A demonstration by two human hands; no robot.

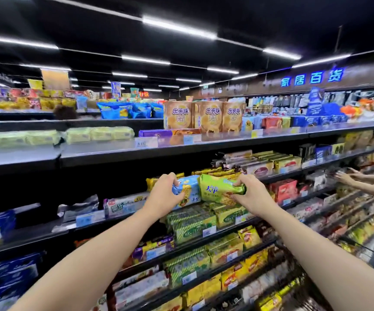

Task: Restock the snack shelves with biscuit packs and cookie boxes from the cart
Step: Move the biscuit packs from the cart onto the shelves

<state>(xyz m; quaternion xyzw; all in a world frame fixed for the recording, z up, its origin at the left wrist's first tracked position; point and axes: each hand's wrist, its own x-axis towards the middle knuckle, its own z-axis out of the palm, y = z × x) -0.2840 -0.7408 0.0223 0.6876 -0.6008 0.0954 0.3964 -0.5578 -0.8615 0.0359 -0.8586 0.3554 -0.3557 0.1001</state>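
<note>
Both forearms come up from 6 o'clock toward mid-frame. The left grip [162, 194] is curled round the left end of a blue biscuit pack [187, 189], so the pack sits at that grip's 3 o'clock. The right grip [252, 194] pinches the right end of a green biscuit pack [217, 188], which lies at its 9 o'clock, slightly tilted, w/ its left end touching the blue pack. Both packs are held side by side btwn the grips, in front of the shelf [64, 230] and just above the green-yellow packs [192, 223] stacked at their 6 o'clock. Farther off, at 3 o'clock, another person's hands [347, 176] reach into the shelves. At 12 o'clock, three tan cookie boxes [210, 116] stand upright in a row on the top shelf [114, 151]. Beyond, approx 1 o'clock, is a blue lit sign [311, 77].
</note>
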